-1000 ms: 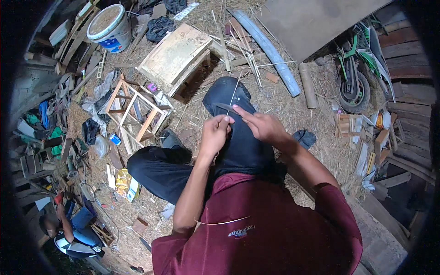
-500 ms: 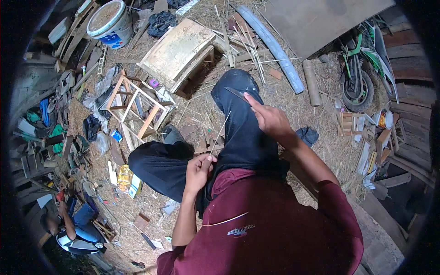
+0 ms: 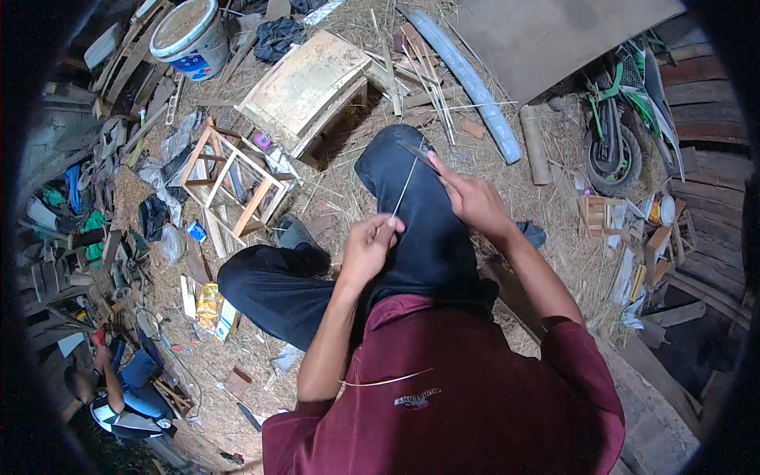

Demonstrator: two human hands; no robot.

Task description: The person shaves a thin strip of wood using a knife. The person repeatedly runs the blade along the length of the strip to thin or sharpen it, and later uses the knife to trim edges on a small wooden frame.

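Observation:
My left hand (image 3: 369, 252) is closed around the lower end of a thin pale stick (image 3: 405, 186), which slants up over my right thigh. A knife (image 3: 415, 153) is gripped in my right hand (image 3: 473, 199), its dark blade pointing up and left over my right knee. The stick's far end meets the blade, or lies just under it; I cannot tell which. Another thin curved strip (image 3: 388, 381) rests across the front of my maroon shirt.
A low wooden bench (image 3: 309, 83) stands ahead, with a small wooden frame (image 3: 233, 182) to its left. Thin sticks (image 3: 435, 87) and a grey pipe (image 3: 467, 83) lie beyond my knee. A motorbike (image 3: 621, 127) stands right; another person (image 3: 131, 388) sits at lower left.
My left hand has moved up and right with the stick, bringing its far end to the knife. The right hand has shifted only slightly.

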